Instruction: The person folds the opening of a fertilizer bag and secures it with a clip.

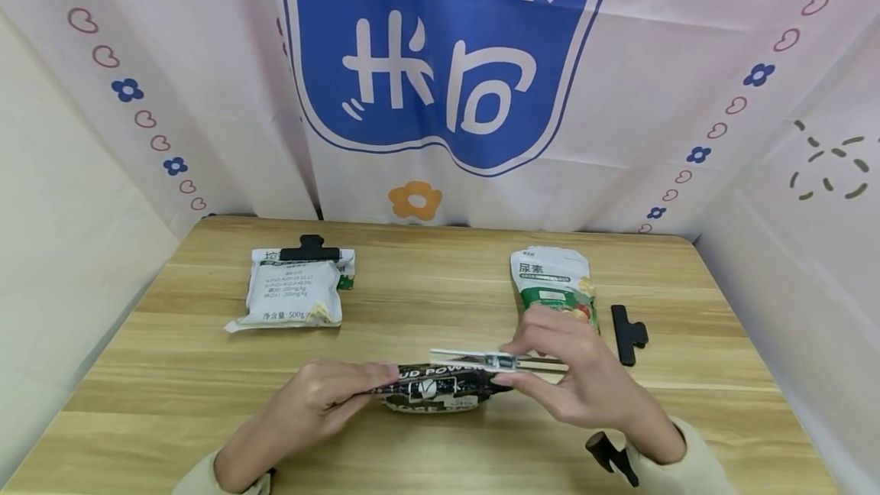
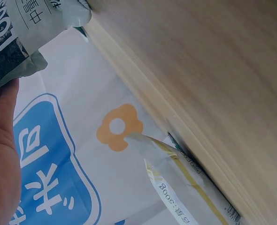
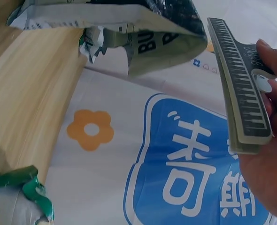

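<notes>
A dark printed bag (image 1: 429, 389) is held up over the table near its front, its folded top edge toward the curtain. My left hand (image 1: 323, 401) pinches the bag's left end between thumb and fingers. At the other end my right hand (image 1: 577, 369) grips a bag clip (image 1: 499, 361) by its handles. Piano-key markings run along that clip (image 3: 242, 84) in the right wrist view, where it stands beside the end of the bag (image 3: 166, 28). The left wrist view shows the bag (image 2: 16, 37) above the fingers of my left hand (image 2: 2, 150).
A white bag (image 1: 292, 292) with a black clip (image 1: 310, 250) on its top lies back left on the wooden table (image 1: 412, 296). Back right lies a white and green bag (image 1: 550, 273), with a loose black clip (image 1: 627, 334) beside it. A black object (image 1: 610, 457) is near my right wrist.
</notes>
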Tool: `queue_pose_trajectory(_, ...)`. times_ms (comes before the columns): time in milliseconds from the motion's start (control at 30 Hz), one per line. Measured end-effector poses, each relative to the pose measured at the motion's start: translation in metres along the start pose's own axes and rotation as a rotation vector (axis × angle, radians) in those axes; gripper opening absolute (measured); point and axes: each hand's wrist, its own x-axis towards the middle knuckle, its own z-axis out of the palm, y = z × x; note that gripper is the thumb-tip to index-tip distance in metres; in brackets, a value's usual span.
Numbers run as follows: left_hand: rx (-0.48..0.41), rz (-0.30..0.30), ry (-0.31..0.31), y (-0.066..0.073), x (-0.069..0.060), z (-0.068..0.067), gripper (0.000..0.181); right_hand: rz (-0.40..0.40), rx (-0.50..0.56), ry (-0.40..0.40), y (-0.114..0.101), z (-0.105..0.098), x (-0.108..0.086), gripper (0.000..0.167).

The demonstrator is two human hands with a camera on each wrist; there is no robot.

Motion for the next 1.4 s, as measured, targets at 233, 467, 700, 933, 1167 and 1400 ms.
queue_pose_trajectory(233,-0.002,-0.001,0.003,0.001,0.000,-0.001,0.034,-0.100,-0.001,-0.054,-0.003,0.017,0.006,0.009)
queue_pose_trajectory(467,-0.012,-0.007,0.007,0.001,0.000,-0.001,0.028,-0.140,-0.058,-0.134,-0.003,0.032,0.009,0.010)
queue_pose_trajectory(700,-0.021,-0.018,0.011,0.001,-0.001,-0.001,0.028,-0.115,-0.115,-0.159,-0.003,0.041,0.008,0.012)
queue_pose_trajectory(933,-0.031,-0.032,0.016,0.002,0.000,-0.001,0.024,-0.069,-0.121,-0.164,-0.003,0.049,0.007,0.012)
queue_pose_trajectory(1167,-0.053,-0.055,0.003,0.001,0.000,-0.001,0.040,-0.056,-0.141,-0.153,-0.001,0.051,0.007,0.011)
queue_pose_trajectory(1400,-0.048,-0.035,-0.016,-0.001,-0.002,-0.001,0.044,-0.042,-0.213,-0.155,-0.001,0.056,0.010,0.013)
